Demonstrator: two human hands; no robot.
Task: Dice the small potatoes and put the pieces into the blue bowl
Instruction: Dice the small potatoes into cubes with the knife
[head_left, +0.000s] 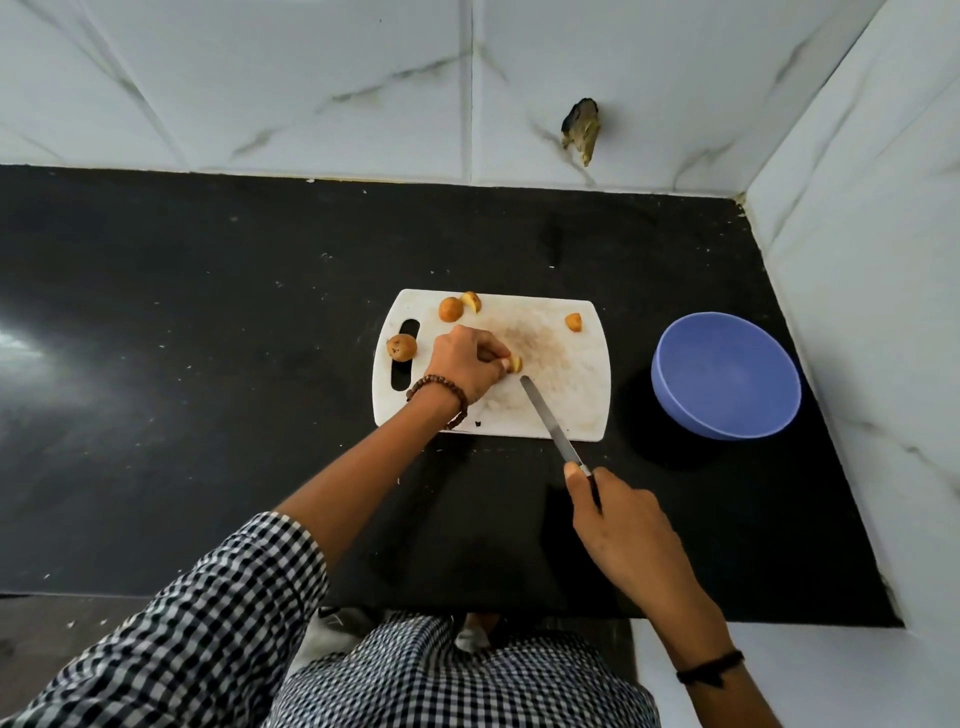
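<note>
A cut potato piece (515, 363) is pinched between the curled fingertips of the left hand (465, 364), pale cut face turned toward the knife, held down on the white cutting board (571, 384) left of its stained middle. The left forearm is stretched forward from a checked sleeve (218, 613), with a brown beaded bracelet (440, 396) worn at the wrist. The knife (551, 422) is gripped at the handle by the right hand (628, 530), thumb laid along the top; the blade is angled up-left, tip just beside the held piece; contact with the board cannot be told. A black band (709, 668) is worn on the right wrist. A small dark mark (478, 424) is noted near the board's front edge, too small to read. A whole potato (401, 347) is seen beside the handle slot, a second round potato (450, 309) and a wedge (471, 301) at the far edge, and one more piece (573, 321) at the far right corner. The blue bowl (670, 400) is set on the black counter (208, 312), right of the board and apart from it, near the tiled wall (857, 260).
</note>
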